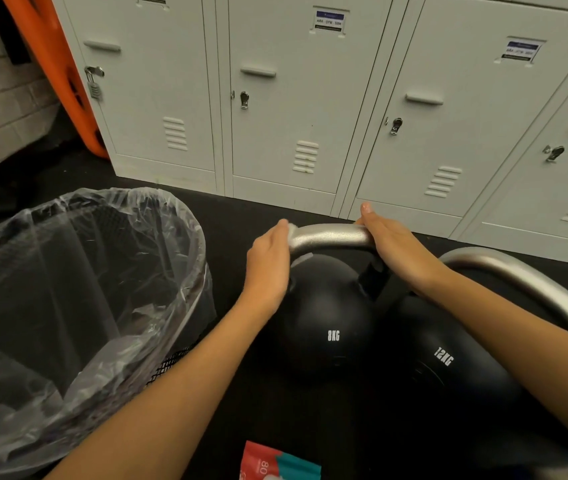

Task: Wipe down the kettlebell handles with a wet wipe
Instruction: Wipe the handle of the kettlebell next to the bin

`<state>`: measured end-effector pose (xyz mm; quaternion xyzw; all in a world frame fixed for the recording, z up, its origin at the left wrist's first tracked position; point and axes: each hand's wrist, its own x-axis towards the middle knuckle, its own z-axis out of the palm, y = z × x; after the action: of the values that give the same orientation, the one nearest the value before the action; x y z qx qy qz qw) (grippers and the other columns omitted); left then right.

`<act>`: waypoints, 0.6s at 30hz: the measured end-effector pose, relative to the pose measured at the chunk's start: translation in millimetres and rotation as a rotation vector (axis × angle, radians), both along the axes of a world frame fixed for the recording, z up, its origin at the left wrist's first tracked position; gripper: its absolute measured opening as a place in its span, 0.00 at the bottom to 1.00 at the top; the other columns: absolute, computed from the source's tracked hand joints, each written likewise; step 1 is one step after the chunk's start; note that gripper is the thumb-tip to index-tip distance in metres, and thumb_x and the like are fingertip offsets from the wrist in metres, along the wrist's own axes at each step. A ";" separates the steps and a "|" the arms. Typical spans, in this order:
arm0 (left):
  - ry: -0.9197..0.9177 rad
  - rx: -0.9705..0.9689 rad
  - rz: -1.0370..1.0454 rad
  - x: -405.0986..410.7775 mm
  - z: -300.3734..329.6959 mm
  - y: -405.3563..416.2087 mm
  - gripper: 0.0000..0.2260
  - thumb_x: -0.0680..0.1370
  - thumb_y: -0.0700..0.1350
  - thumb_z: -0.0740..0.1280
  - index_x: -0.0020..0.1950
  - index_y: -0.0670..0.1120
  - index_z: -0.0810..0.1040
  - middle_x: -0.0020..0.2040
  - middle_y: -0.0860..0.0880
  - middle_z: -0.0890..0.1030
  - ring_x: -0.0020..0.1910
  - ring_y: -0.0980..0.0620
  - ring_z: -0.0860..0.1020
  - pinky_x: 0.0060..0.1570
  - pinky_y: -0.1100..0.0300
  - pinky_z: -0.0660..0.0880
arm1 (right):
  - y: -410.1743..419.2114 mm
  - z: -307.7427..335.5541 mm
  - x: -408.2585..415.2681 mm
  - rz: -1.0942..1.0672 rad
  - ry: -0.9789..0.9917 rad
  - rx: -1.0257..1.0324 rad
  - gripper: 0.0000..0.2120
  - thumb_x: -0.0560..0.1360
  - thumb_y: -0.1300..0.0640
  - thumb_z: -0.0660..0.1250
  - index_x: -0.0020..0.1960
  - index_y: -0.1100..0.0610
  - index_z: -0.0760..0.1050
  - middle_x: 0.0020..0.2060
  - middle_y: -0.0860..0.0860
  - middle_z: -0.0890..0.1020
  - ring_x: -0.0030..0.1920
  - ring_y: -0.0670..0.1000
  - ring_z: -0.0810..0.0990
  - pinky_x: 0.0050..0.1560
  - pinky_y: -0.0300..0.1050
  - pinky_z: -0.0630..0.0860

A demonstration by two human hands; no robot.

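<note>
A head camera looks down at two kettlebells on a dark floor before a row of white lockers (310, 109). At centre sits the 8KG bell (327, 317), its silver handle (331, 236) arching across the top. The left hand (268, 261), at the handle's 9 o'clock end, curls round the bend with a pale wipe (291, 228) pinched under the fingers. The right hand (390, 245), at the 3 o'clock end, grasps the handle to steady it, thumb raised. The step in hand looks like wiping the 8KG handle; the bare middle stretch seems next, calling for the left hand to slide the wipe toward 3 o'clock while the right hand gives way. The 12KG bell (448, 368), touching the first at 4 o'clock, has its own handle (525, 282) waiting, partly behind the right forearm. A lined bin (78, 299) stands at 8 o'clock, and a red and teal packet (275, 462) is cut off at 6 o'clock. Most of the wipe is hidden in the left hand, and both hands' fingertips lie out of sight behind the handle.
</note>
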<state>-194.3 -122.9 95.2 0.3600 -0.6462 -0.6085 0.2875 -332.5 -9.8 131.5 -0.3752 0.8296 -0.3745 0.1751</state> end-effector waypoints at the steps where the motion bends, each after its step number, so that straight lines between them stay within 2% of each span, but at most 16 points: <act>1: 0.042 0.105 0.026 3.1 -7.2 3.0 0.18 0.83 0.54 0.52 0.54 0.48 0.79 0.46 0.47 0.79 0.50 0.50 0.77 0.47 0.59 0.69 | 0.1 -0.4 -0.1 -0.002 0.003 -0.003 0.23 0.83 0.40 0.45 0.44 0.48 0.75 0.40 0.48 0.77 0.41 0.47 0.73 0.45 0.38 0.67; 3: 0.086 0.116 0.078 9.1 -24.5 16.6 0.18 0.84 0.56 0.48 0.56 0.55 0.76 0.50 0.51 0.79 0.51 0.58 0.76 0.48 0.64 0.68 | 0.5 -0.8 0.0 -0.009 0.000 -0.010 0.23 0.83 0.40 0.46 0.46 0.48 0.75 0.42 0.47 0.77 0.43 0.45 0.73 0.47 0.35 0.65; 5: 0.127 -0.135 0.086 13.7 -36.1 29.2 0.14 0.82 0.57 0.47 0.55 0.59 0.72 0.51 0.54 0.76 0.51 0.62 0.74 0.50 0.67 0.67 | 1.4 -0.7 0.3 -0.012 -0.008 -0.013 0.23 0.83 0.41 0.47 0.49 0.51 0.76 0.42 0.47 0.76 0.42 0.45 0.73 0.47 0.34 0.65; 8: 0.104 -0.549 0.038 11.4 -38.5 23.4 0.19 0.83 0.57 0.49 0.68 0.50 0.68 0.58 0.57 0.70 0.56 0.64 0.68 0.55 0.71 0.66 | 2.3 -0.7 0.5 -0.005 -0.009 -0.015 0.23 0.84 0.41 0.48 0.51 0.55 0.76 0.41 0.48 0.75 0.41 0.46 0.72 0.46 0.35 0.66; 9: 0.053 -0.674 0.018 7.7 -35.0 18.3 0.21 0.83 0.57 0.49 0.69 0.48 0.68 0.58 0.57 0.69 0.55 0.63 0.67 0.56 0.70 0.65 | 2.2 -0.7 0.5 -0.005 -0.011 -0.017 0.23 0.83 0.41 0.48 0.50 0.55 0.75 0.40 0.48 0.75 0.41 0.47 0.72 0.45 0.36 0.66; 12: -0.125 -0.967 -0.015 -0.9 -13.1 11.9 0.21 0.83 0.54 0.45 0.60 0.45 0.73 0.51 0.51 0.74 0.47 0.53 0.70 0.50 0.59 0.68 | 1.1 -1.0 0.4 -0.005 -0.013 -0.016 0.23 0.83 0.41 0.48 0.50 0.54 0.75 0.39 0.49 0.75 0.40 0.47 0.71 0.43 0.39 0.66; 14: -0.190 -0.919 -0.043 -4.5 2.5 9.9 0.19 0.84 0.52 0.47 0.53 0.45 0.74 0.46 0.49 0.75 0.43 0.51 0.71 0.47 0.53 0.69 | 1.0 -1.0 1.1 0.000 -0.011 -0.012 0.22 0.83 0.41 0.48 0.50 0.53 0.75 0.40 0.49 0.75 0.40 0.47 0.72 0.44 0.39 0.66; 18: -0.183 -0.422 -0.074 -9.6 15.0 -1.3 0.18 0.84 0.50 0.51 0.52 0.46 0.78 0.44 0.46 0.77 0.47 0.45 0.74 0.49 0.52 0.68 | 2.5 0.2 1.4 -0.003 -0.011 -0.022 0.24 0.83 0.41 0.48 0.53 0.56 0.77 0.42 0.49 0.76 0.42 0.48 0.72 0.46 0.36 0.67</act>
<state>-203.9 -124.1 110.2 0.3215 -0.7952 -0.4348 0.2742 -331.1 -7.3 131.8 -0.3738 0.8251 -0.3860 0.1748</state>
